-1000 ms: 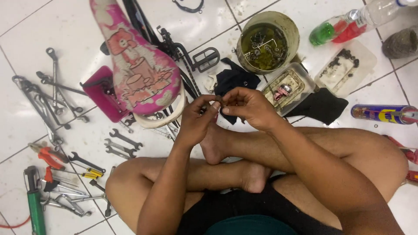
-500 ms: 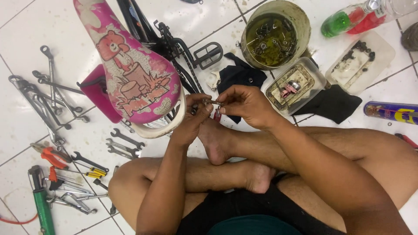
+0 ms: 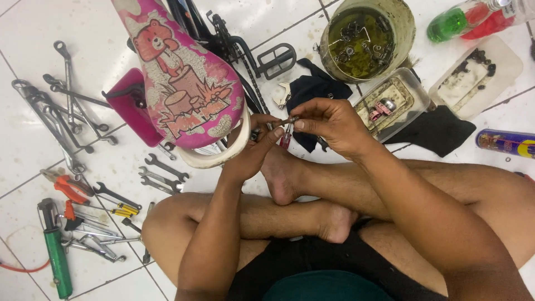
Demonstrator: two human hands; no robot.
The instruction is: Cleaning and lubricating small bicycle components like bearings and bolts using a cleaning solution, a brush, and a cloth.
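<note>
I sit cross-legged on a white tiled floor. My left hand [image 3: 255,146] and my right hand [image 3: 327,124] meet above my feet and pinch a small dark metal part [image 3: 288,120] between their fingertips. A small red-handled tool [image 3: 286,136] hangs just under the fingers. Right beside my left hand lies a pink child's bicycle saddle [image 3: 184,83] with a cartoon bear, over a white fender. A black pedal and crank [image 3: 267,58] lie behind the hands.
Several wrenches [image 3: 67,106] lie at the left, with pliers, screwdrivers and a green pump [image 3: 57,256] at lower left. A bucket of dirty liquid with parts [image 3: 365,39], two plastic trays [image 3: 393,103], black rags [image 3: 434,131], bottles [image 3: 468,19] and a spray can [image 3: 504,142] lie at the right.
My view has shifted a little, so everything sits lower and to the right. Both hands stay together on the small part, the fingers turning slightly.
</note>
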